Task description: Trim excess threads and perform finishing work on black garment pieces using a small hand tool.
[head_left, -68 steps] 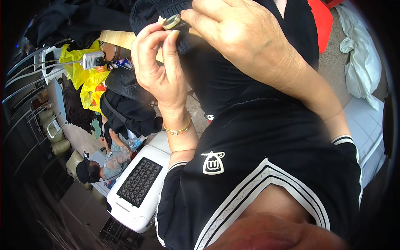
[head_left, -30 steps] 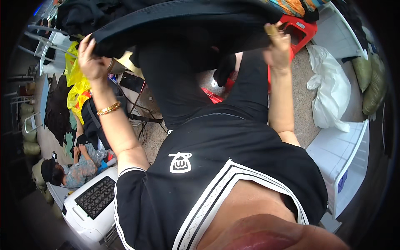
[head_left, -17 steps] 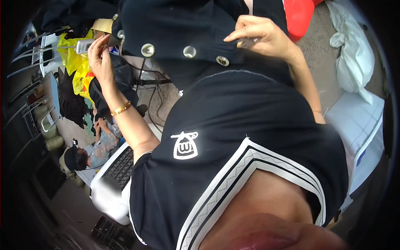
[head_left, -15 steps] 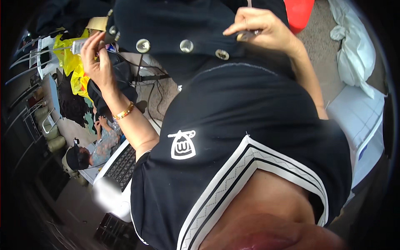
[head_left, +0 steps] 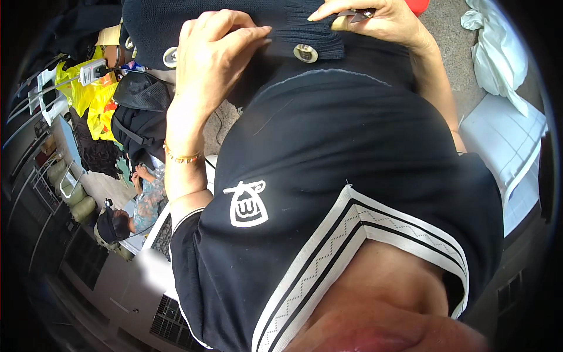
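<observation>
A dark navy knit cardigan (head_left: 151, 28) lies across my lap, its ribbed edge (head_left: 314, 36) toward my right. One brown-and-cream button (head_left: 305, 53) shows near that edge, and a paler button (head_left: 170, 57) sits partly behind my left wrist. Over the knit, my left hand (head_left: 210, 58) is closed, thumb and fingertips pinched together; what lies between them is too small to make out. A small pair of thread snips (head_left: 360, 14) with dark metal blades rests in my right hand (head_left: 392, 22), whose fingers close around it beside the ribbed edge.
Yellow plastic bags (head_left: 101, 108), a white power adapter (head_left: 92, 73) with cables and a black bag (head_left: 141, 111) are at the left. Farther left, another person (head_left: 146, 202) sits. A white sack (head_left: 498, 56) and a white tiled-looking surface (head_left: 498, 132) stand at the right.
My left hand has swung right from the cardigan's left side, its fingers now pinched over the knit. The cardigan has shifted, bringing the ribbed edge into view. My right hand still holds the snips, slightly higher.
</observation>
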The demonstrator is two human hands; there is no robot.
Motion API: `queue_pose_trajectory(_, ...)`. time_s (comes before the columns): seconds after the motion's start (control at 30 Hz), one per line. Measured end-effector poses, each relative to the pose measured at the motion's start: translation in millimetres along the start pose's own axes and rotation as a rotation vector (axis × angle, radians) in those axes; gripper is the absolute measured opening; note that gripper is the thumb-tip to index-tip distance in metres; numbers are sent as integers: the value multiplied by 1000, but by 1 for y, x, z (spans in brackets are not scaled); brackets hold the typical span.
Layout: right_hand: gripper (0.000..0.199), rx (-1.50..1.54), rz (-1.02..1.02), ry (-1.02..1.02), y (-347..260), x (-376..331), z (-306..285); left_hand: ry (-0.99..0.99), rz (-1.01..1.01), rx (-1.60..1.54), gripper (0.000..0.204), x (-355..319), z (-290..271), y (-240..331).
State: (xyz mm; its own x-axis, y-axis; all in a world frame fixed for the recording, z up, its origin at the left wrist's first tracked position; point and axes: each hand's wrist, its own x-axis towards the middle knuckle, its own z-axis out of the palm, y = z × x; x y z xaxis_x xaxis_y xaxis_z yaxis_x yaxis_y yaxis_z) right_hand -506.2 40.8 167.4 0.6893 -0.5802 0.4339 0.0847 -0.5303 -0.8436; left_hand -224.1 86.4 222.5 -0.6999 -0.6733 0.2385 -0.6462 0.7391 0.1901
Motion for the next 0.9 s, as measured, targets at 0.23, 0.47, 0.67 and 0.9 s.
queue_pose_trajectory(0.23,19,41,149,88,5,-16,-15,631,-304,-480,6,-23,-32,-14)
queue_pose_trajectory(0.47,20,-52,189,77,4,-8,-22,804,-439,-328,12,-91,-42,-71)
queue_pose_trajectory(0.67,22,-132,177,83,5,-7,-24,389,-342,-74,27,-59,-29,-24)
queue_pose_trajectory(0.9,20,-65,179,131,8,-10,-23,309,-125,349,23,-45,-9,-29)
